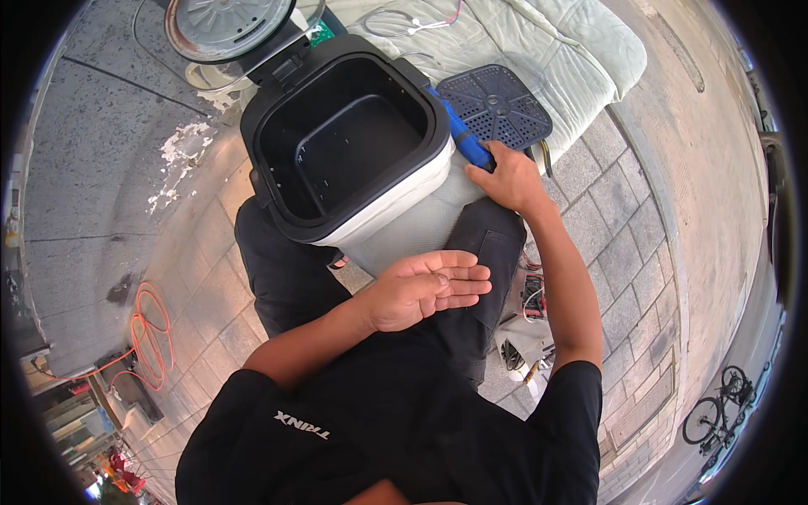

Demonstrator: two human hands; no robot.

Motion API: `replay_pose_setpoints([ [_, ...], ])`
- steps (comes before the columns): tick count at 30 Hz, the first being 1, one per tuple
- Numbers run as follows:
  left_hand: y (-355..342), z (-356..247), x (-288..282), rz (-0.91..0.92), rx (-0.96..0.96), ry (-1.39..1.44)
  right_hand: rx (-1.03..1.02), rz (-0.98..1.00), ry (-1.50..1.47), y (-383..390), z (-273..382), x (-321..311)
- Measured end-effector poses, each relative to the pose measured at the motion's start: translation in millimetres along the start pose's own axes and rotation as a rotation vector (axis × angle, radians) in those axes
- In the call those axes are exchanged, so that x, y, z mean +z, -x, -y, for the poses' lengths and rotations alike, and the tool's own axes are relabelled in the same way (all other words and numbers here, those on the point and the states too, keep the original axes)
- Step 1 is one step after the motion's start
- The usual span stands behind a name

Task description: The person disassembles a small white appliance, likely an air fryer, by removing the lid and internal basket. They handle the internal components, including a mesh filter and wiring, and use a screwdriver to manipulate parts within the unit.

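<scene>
Outdoors on a sunlit pavement of grey stone blocks (619, 210).

Beyond my hands a pale quilted cushion mat (539, 42) lies spread on the ground, with a thin white cable (404, 21) on it. Well off to my left runs a dark grey concrete slab (93, 151) with patches of flaked white paint (181, 147), and lower on that side a coiled orange hose (150, 332) lies on the paving. Far to my right, behind me, a black bicycle (715, 408) stands. Bright daylight falls across everything.
</scene>
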State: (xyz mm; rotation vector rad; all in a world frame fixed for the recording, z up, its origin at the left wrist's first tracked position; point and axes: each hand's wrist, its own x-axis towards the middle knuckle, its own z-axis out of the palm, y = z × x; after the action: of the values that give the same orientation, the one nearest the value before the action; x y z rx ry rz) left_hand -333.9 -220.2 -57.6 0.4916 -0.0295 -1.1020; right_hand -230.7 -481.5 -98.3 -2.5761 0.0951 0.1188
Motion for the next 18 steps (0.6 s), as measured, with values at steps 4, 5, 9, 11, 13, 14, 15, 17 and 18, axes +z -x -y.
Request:
replay_pose_setpoints([
  [4,14.5,4.1,-2.4,0.058,0.059,0.054,-0.060,0.030,0.164,0.2,14.2,-2.1],
  [5,17.6,5.6,-1.8,0.061,0.075,0.076,0.014,0.101,0.151,-1.5,16.4,-3.3],
  [9,46.0,9.3,13.9,0.042,0.217,0.043,-0.064,0.091,0.225,-6.0,-7.1,5.2],
  [11,62.1,16.0,19.4,0.009,0.316,0.045,-0.077,0.134,0.211,-3.7,-5.1,-6.8],
  [13,85.3,18.9,31.9,-0.033,0.415,0.021,-0.093,0.157,0.270,0.5,-4.7,-22.0],
  [14,92.0,21.0,34.6,-0.019,0.461,0.036,-0.076,0.102,0.339,10.5,5.4,-35.3],
  [15,98.2,20.6,30.1,-0.017,0.511,0.051,-0.066,0.053,0.400,18.0,18.5,-40.5],
  [17,114.5,20.0,27.5,-0.012,0.605,0.062,-0.134,-0.142,0.356,22.1,10.6,-53.7],
  [18,121.8,18.4,27.1,0.002,0.642,0.061,-0.035,-0.210,0.346,39.1,38.3,-67.0],
])
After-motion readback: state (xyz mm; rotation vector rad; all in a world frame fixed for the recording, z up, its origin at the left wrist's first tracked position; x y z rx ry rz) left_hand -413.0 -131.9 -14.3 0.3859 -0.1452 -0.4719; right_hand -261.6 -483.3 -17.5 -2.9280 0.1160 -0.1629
